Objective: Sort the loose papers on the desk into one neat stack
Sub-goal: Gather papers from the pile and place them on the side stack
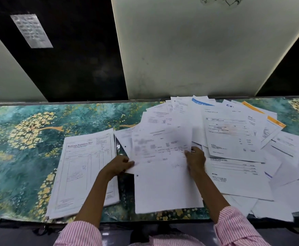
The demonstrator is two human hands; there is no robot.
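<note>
The left hand (117,165) pinches the left edge of a printed sheet (160,150). The right hand (195,159) grips its right edge. The sheet is blurry. A neat stack (84,173) lies on the left of the green flowery desk (20,139). Loose papers (234,139) spread out on the right.
</note>
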